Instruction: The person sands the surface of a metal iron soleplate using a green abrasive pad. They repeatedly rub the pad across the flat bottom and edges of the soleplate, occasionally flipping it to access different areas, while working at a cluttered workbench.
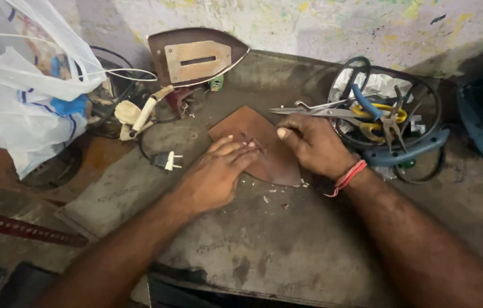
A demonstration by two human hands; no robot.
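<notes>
The brown iron-shaped plate [264, 145] lies flat on the grimy worktable [264, 245], its point aimed away from you, and both your hands are on it. Your left hand [216, 174] presses down with the fingers laid flat and close together across the middle of the plate. Your right hand [310, 142] is curled into a loose fist at the plate's right edge, thumb tip forward; I cannot tell whether it pinches anything small. Small pale crumbs [264, 197] lie on the table just beside the plate's near edge, so some scraping or cleaning looks done, though the plate's surface stays dull and brown. The iron body [196, 57] stands apart, tipped up against the wall, so the two pieces are not joined. Its plug [167, 161] lies loose on the table, to the left of your left hand. Scissors [315, 109] and pliers [387, 122] rest untouched near your right hand.
</notes>
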